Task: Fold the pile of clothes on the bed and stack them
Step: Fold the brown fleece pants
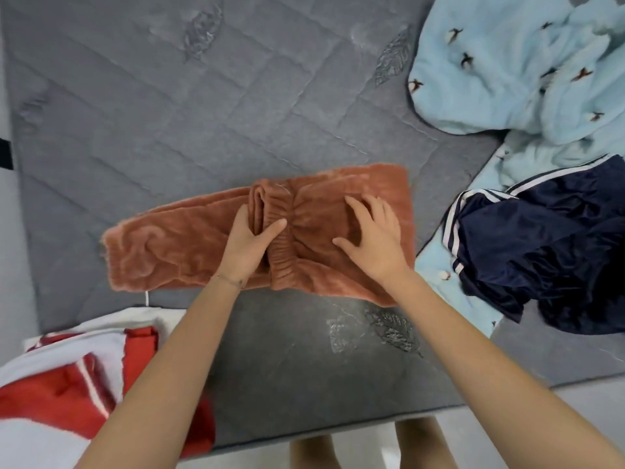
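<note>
Rust-orange fleece trousers (162,252), plush, folded lengthwise, lying across the middle of the grey quilted bed (169,113), gathered elastic waistband (281,265) turned over mid-length. Left hand (248,245) pinching a fold beside the waistband, thumb on top; right hand (375,233) spread flat, pressing the cloth. Navy striped garment (541,248) heaped nearby.
</note>
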Tool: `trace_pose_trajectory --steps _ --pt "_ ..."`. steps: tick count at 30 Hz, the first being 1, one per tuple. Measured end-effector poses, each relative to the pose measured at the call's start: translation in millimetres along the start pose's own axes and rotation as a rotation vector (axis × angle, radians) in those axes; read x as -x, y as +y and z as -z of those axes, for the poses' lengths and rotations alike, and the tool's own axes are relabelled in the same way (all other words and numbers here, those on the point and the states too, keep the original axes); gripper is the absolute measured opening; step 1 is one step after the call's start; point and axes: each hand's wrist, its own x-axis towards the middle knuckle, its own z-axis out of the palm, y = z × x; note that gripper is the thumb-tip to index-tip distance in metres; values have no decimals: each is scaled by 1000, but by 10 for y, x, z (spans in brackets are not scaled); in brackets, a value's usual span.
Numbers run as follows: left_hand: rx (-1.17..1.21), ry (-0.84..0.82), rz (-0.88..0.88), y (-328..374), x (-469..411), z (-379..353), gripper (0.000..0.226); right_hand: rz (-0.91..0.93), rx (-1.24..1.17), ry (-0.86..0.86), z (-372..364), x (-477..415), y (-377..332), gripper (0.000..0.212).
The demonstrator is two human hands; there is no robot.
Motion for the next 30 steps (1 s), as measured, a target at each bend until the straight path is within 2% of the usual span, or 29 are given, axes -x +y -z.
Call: trace_pose_trajectory --steps 3,7,14,20,22,25,28,30 --pt "-28 51 -47 -84 -3 531 42 88 95 21 -250 5 -406 88" --pt "-34 78 -62 -194 -31 1150 46 150 152 61 -588 -37 -853 91" --pt "-21 212 -37 -535 -84 1967 17 181 215 -9 -1030 -88 -1364 88" --pt "-32 284 -11 -846 -154 2316 27 197 273 -42 -1187 -120 -1554 88" --pt "-135 347 -17 -945 -168 2344 31 192 290 -65 -1218 -130 -1560 88" --pt "-250 421 -22 -1122 -171 2331 50 175 311 -127 -1244 -151 -1524 87" --pt "-549 474 -144 -1173 -146 2146 64 190 304 -191 -1213 -168 -1472 84" --pt "-773 433 -265 -1122 -122 1918 65 224 249 -138 -1164 -144 -1428 79"
